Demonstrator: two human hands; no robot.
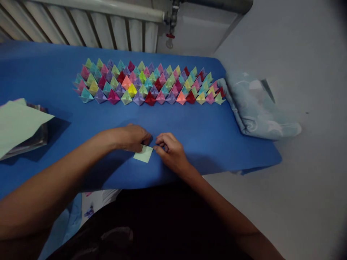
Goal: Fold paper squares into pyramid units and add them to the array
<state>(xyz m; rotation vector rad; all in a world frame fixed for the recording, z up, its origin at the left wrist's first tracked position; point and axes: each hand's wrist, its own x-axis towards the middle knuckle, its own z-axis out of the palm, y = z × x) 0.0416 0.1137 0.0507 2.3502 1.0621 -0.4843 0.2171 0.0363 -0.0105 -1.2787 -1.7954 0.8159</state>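
A small pale green paper square [143, 154] lies on the blue surface [168, 121] near its front edge. Over the paper's upper left part is my left hand [132, 138], its fingers bent and pressing on it. My right hand [171, 151] has curled fingers, with thumb and forefinger pinched at the paper's upper right corner. Beyond both hands stand several rows of small folded paper boats [150, 98] in many colours.
Larger pale green sheets [21, 122] lie on a stack at the left. A folded grey-blue patterned cloth [255, 108] rests at the right. Behind the surface are a white radiator [116, 27] and a pipe valve with a red handle [170, 35].
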